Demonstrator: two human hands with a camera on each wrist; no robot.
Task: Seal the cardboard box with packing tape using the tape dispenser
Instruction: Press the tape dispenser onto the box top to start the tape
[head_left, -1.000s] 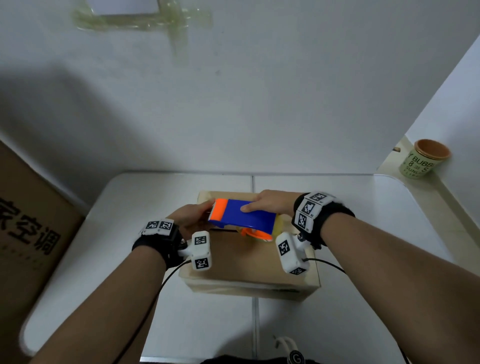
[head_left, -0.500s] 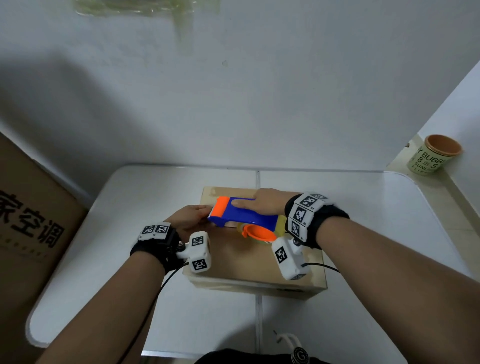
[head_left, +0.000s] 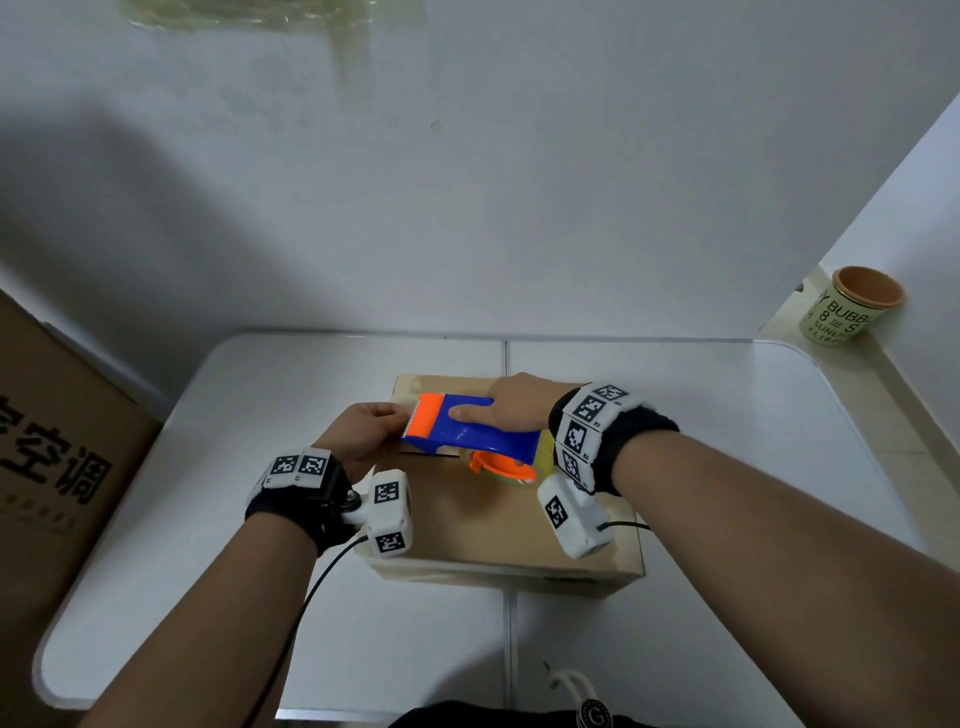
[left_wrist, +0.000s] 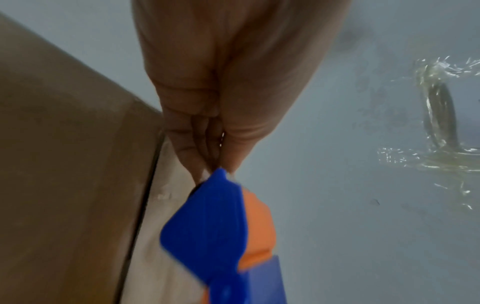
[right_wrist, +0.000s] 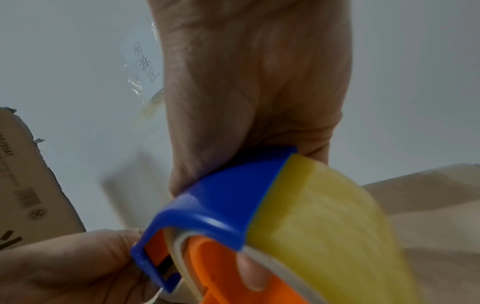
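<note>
Shifted left along the cardboard box (head_left: 498, 514) seam — tape dispenser (head_left: 470, 431) gripped by right hand (head_left: 511, 410), left hand (head_left: 363, 434) pinching tape end — sealing underway.

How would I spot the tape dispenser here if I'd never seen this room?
Start at the white table and find the small cardboard box in its middle. On the box's top, between the person's left hand and right hand, is the tape dispenser. It is the only bright blue and orange thing, with a yellowish tape roll at its right end.

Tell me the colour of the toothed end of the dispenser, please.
Orange; the rest of the dispenser body is blue. The head view shows it best.
</note>
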